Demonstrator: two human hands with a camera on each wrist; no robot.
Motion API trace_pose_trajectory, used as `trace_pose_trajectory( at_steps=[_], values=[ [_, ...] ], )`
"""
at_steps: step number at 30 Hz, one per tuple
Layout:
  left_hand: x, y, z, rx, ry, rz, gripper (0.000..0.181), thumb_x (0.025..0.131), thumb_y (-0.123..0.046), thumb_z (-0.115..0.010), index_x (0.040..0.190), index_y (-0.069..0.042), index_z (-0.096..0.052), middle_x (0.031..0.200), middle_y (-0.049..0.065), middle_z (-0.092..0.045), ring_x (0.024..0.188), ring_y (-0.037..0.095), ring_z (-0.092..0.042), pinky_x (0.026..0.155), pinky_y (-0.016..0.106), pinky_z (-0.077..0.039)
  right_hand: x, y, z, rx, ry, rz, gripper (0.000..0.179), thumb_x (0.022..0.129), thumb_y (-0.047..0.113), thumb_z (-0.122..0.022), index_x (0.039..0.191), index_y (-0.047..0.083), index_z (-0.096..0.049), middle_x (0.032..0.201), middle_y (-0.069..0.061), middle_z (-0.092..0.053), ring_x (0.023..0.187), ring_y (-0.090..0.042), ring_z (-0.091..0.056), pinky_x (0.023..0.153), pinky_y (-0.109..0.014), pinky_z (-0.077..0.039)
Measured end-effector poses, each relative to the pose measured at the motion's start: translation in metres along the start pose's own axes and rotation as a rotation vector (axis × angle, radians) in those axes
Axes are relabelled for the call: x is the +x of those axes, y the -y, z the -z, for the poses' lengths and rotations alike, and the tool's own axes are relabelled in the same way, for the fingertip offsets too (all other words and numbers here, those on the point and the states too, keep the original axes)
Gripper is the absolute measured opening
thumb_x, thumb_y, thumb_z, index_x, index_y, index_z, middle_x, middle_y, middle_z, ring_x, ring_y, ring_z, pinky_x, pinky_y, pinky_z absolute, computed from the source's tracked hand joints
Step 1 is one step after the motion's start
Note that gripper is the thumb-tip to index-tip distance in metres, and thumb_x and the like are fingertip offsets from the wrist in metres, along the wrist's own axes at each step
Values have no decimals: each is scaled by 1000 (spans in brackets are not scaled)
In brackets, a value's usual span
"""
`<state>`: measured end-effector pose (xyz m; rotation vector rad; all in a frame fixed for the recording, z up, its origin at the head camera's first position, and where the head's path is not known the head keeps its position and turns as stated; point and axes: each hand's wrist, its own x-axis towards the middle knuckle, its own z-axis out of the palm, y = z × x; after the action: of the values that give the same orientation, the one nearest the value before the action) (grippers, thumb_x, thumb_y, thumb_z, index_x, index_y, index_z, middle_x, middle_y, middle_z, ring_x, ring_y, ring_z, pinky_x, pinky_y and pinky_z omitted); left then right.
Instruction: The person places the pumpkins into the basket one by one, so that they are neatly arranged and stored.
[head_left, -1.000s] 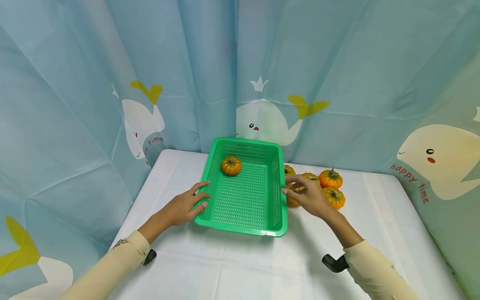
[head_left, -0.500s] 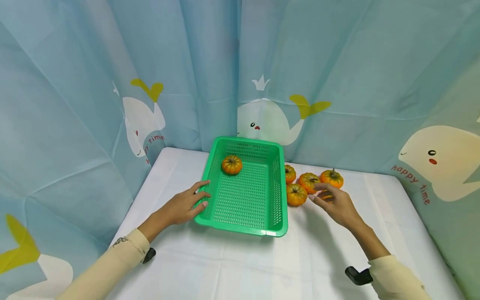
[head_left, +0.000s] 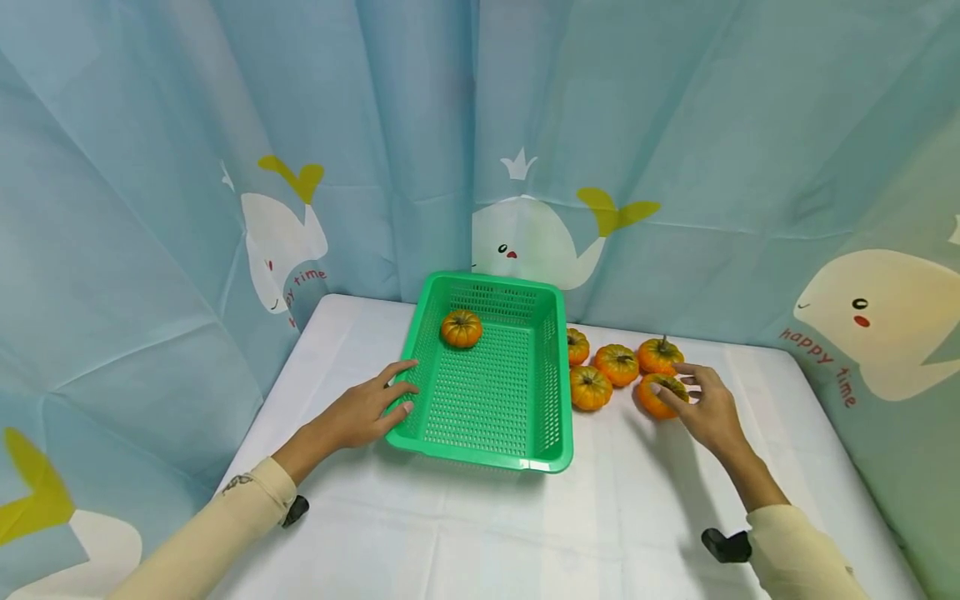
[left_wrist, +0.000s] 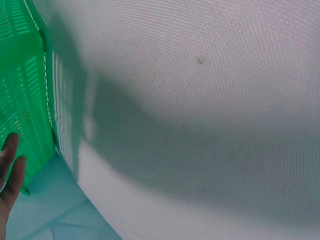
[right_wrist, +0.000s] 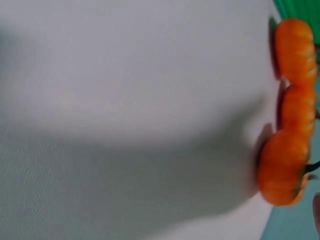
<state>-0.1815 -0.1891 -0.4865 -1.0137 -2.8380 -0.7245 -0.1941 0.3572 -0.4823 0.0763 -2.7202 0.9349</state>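
Observation:
A green plastic basket (head_left: 487, 450) holds one small orange-green pumpkin (head_left: 461, 328) near its back left corner. My left hand (head_left: 363, 412) rests its spread fingers on the basket's left rim; in the left wrist view, two fingers (left_wrist: 14, 175) show by the perforated wall (left_wrist: 25, 95). Several more pumpkins lie to the right of the basket. Over the front right pumpkin (head_left: 654, 400) hovers my right hand (head_left: 712, 417), its thumb and fingers loosely bent above it. The right wrist view shows the nearest pumpkin (right_wrist: 281, 167) with only a fingertip (right_wrist: 317, 212) at the edge.
Beside that pumpkin sit a stemmed one (head_left: 660, 354), a middle one (head_left: 617, 364) and one close to the basket (head_left: 590, 388); another (head_left: 577, 346) is partly hidden by the rim. A white cloth covers the table (head_left: 480, 533). A blue curtain (head_left: 420, 125) hangs behind.
My right hand has moved from the basket's right rim rightward, past the nearer pumpkins, to the front right one. The left hand has stayed on the left rim.

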Motion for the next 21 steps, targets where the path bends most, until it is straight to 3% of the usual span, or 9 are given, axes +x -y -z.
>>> trace_pose_trajectory(
  at_steps=[2, 4, 13, 21],
  values=[
    [0, 1, -1, 1, -2, -3, 35, 105, -33, -51, 129, -11, -64, 160, 8, -34, 112, 27, -66, 85, 44, -55, 2, -6, -2, -3, 13, -30, 61, 93, 30, -73, 135, -10, -51, 132, -33, -47, 115, -50, -52, 89, -58, -48],
    [0, 1, -1, 2, -3, -3, 35, 105, -33, -51, 129, -11, -64, 160, 8, -34, 112, 27, -66, 85, 44, -55, 4, -12, -5, -7, 34, -56, 66, 93, 31, -73, 138, -11, -48, 135, -35, -44, 118, -52, -49, 90, -62, -46],
    [0, 0, -3, -5, 3, 9, 36, 105, -33, -50, 130, -11, -64, 161, 8, -33, 113, 28, -66, 86, 46, -55, 7, -29, -17, -49, 77, -105, 72, 93, 30, -73, 139, -18, -44, 135, -42, -42, 119, -56, -45, 96, -66, -39],
    [0, 0, -2, -10, 0, 9, 35, 105, -33, -51, 130, -12, -64, 161, 7, -33, 112, 27, -66, 86, 46, -55, 8, -29, -18, -71, 182, -199, 77, 97, 41, -66, 143, -15, -41, 143, -41, -38, 133, -59, -36, 108, -68, -31]
  ],
)
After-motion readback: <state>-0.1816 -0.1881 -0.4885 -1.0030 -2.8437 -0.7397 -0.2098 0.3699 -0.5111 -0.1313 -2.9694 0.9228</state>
